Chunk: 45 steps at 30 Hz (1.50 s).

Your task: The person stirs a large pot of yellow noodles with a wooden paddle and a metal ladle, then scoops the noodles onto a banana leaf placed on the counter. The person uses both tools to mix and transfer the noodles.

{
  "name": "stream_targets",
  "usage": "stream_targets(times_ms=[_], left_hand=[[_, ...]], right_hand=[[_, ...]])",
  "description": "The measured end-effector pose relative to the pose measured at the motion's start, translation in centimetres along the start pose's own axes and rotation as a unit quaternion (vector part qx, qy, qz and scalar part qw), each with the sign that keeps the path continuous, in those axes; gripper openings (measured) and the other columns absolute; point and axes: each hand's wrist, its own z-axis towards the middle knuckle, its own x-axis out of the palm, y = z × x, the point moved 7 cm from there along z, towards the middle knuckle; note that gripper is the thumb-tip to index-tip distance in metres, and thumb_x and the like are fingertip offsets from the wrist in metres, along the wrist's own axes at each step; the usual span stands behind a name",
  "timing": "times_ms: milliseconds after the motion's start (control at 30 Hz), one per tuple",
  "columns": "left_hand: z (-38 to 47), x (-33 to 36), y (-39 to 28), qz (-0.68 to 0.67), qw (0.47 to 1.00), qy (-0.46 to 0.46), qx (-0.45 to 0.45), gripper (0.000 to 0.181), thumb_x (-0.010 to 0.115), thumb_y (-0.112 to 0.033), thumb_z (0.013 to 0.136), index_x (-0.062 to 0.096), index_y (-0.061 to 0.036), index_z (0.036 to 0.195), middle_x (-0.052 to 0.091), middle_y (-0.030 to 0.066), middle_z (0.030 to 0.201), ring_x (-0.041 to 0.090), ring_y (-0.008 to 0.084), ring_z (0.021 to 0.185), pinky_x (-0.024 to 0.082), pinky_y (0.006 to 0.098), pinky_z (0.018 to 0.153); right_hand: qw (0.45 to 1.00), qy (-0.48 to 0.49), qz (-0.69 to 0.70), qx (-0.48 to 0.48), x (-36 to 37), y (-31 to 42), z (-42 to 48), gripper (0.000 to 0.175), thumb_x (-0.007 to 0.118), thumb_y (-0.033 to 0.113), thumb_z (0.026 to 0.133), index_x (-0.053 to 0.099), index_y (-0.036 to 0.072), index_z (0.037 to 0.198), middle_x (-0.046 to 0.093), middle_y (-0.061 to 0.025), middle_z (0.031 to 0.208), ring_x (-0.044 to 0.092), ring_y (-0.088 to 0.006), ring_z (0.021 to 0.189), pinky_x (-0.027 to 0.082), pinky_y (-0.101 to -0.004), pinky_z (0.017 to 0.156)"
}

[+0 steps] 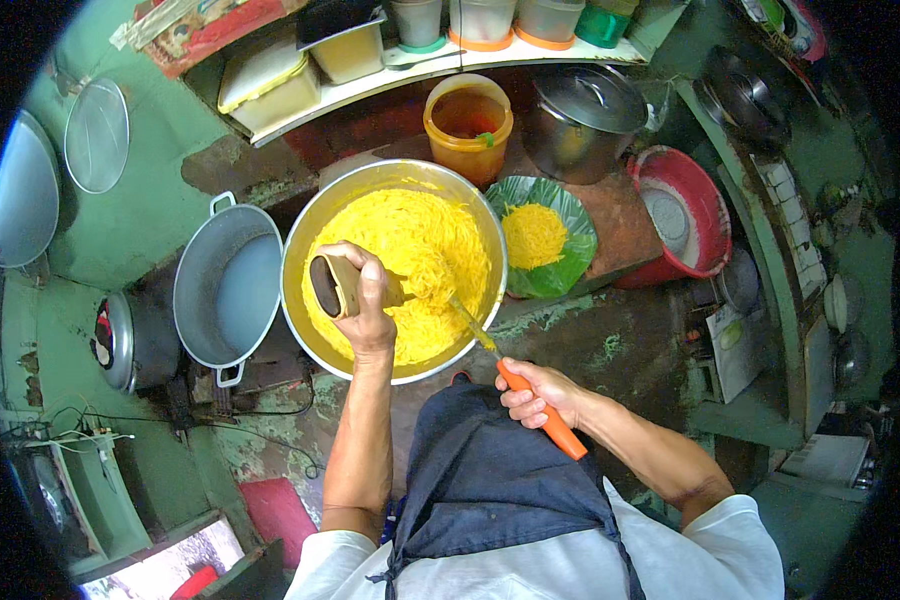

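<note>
A wide metal basin [294, 330] holds a mass of yellow noodle-like strands [390, 217]. Over its left side, my left hand [367, 292] grips a thick tan utensil handle [347, 283] with a dark oval end; whatever is at its far end is hidden. My right hand [544, 396] is closed around the orange handle of a long metal utensil [551, 420]. Its food-coated shaft slopes over the basin's near rim, and its head is buried in a clump of strands. Right of the basin, a smaller mound of yellow strands [534, 236] lies on a banana leaf [570, 274].
A two-handled aluminium pot [187, 300] with cloudy liquid stands left of the basin. Behind are an orange bucket [469, 154] and a lidded metal pot [570, 150]. A red tub [712, 202] stands at right. A shelf [420, 66] with plastic containers runs above.
</note>
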Motion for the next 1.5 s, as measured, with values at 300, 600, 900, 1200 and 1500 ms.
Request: stream_targets(times_ms=[300, 600, 900, 1200, 1500], left_hand=[[3.6, 4.8, -3.1, 0.055, 0.998, 0.028, 0.000, 0.021, 0.070, -0.015, 0.082, 0.053, -0.0062, 0.091, 0.050, -0.0007, 0.077, 0.048, 0.0074, 0.064, 0.040, 0.0220, 0.056], [7.5, 14.3, -5.6, 0.023, 0.993, 0.110, 0.016, 0.017, 0.070, -0.010, 0.082, 0.055, -0.0064, 0.086, 0.051, -0.0027, 0.070, 0.047, 0.0051, 0.056, 0.038, 0.0202, 0.050], [10.5, 22.0, -7.3, -0.081, 0.981, 0.173, 0.030, 0.022, 0.063, -0.021, 0.084, 0.049, -0.0049, 0.088, 0.044, 0.0021, 0.064, 0.044, 0.0116, 0.053, 0.038, 0.0244, 0.049], [8.7, 13.8, -5.8, -0.132, 0.987, 0.097, 0.010, 0.018, 0.057, -0.020, 0.088, 0.047, -0.0048, 0.092, 0.039, 0.0018, 0.068, 0.040, 0.0111, 0.060, 0.038, 0.0245, 0.053], [5.9, 0.9, -2.8, -0.067, 0.995, -0.020, 0.070, 0.015, 0.058, -0.014, 0.088, 0.047, -0.0044, 0.090, 0.044, 0.0030, 0.068, 0.043, 0.0110, 0.056, 0.040, 0.0253, 0.052]], right_hand=[[0.996, 0.086, 0.026, 0.004, 1.7, 1.6, -2.6, 0.037, 0.041, 0.048, 0.100, 0.047, 0.011, 0.097, 0.035, 0.0081, 0.058, 0.032, -0.0010, 0.040, 0.029, -0.0193, 0.032], [0.982, 0.164, 0.095, -0.019, 2.0, 4.6, -7.2, 0.038, 0.040, 0.048, 0.100, 0.048, 0.011, 0.098, 0.036, 0.0071, 0.058, 0.032, -0.0013, 0.038, 0.032, -0.0201, 0.030], [0.983, 0.126, 0.092, -0.096, -4.0, 10.3, -13.3, 0.038, 0.040, 0.046, 0.099, 0.052, 0.010, 0.098, 0.036, 0.0076, 0.057, 0.031, -0.0017, 0.037, 0.030, -0.0205, 0.029], [0.778, -0.349, -0.436, -0.288, -25.1, 13.1, -4.9, 0.045, 0.041, 0.052, 0.097, 0.049, 0.008, 0.095, 0.043, -0.0018, 0.058, 0.045, -0.0157, 0.044, 0.040, -0.0342, 0.041], [0.553, -0.398, -0.669, -0.296, -8.9, 13.6, -9.8, 0.035, 0.044, 0.036, 0.099, 0.050, 0.001, 0.099, 0.062, -0.0308, 0.075, 0.060, -0.0506, 0.073, 0.046, -0.0586, 0.063]])
